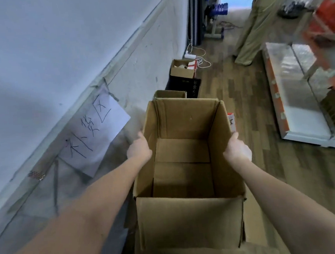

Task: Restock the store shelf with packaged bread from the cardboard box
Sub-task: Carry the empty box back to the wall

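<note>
An open brown cardboard box (184, 123) fills the middle of the head view, its flaps up and its inside bare, with no bread visible. My left hand (139, 147) grips the box's left wall from outside. My right hand (237, 150) grips the right wall, fingers hidden behind the cardboard. The store shelf (304, 105), white with an orange edge strip, stands at the right, its lower boards showing. A blurred orange package (328, 22) sits high on it at the right edge.
A white wall with a taped paper sign (95, 132) runs along the left. Beyond the box stand another carton (170, 94), a black crate (185, 85) and a small open box (182, 68). A power strip with cables (192, 56) lies on the wood floor. A person (254, 25) stands ahead.
</note>
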Demonstrator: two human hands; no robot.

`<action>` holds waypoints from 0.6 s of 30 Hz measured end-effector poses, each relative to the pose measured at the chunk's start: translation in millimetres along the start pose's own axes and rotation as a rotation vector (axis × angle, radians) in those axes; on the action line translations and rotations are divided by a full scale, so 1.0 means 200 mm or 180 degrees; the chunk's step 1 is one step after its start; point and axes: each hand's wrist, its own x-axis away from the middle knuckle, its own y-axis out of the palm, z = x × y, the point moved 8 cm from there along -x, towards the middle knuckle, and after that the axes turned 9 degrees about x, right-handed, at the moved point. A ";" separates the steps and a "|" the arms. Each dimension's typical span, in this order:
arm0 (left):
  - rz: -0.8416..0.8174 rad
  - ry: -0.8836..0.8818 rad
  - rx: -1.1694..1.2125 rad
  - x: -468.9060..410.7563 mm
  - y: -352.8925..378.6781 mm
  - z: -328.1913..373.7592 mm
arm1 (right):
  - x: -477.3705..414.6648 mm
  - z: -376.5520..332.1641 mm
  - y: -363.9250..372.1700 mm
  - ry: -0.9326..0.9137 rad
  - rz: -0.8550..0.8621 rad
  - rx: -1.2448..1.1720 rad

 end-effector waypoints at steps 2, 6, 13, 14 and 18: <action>-0.0059 0.0016 -0.0020 -0.09 0.08 -0.02 | -0.06 -0.01 0.10 0.0073 -0.0083 -0.0031; -0.0159 -0.0054 0.0042 -0.18 0.25 -0.07 | -0.16 0.00 0.29 0.0139 -0.0231 -0.0077; -0.0315 0.0021 -0.0019 -0.15 0.49 -0.02 | -0.17 0.16 0.51 0.0479 -0.0547 -0.0343; -0.0326 0.0005 0.0010 -0.14 0.51 -0.01 | -0.16 0.18 0.54 0.0503 -0.0606 -0.0373; -0.0356 -0.0068 -0.0071 -0.10 0.54 -0.04 | -0.14 0.19 0.60 0.0509 -0.0694 -0.0451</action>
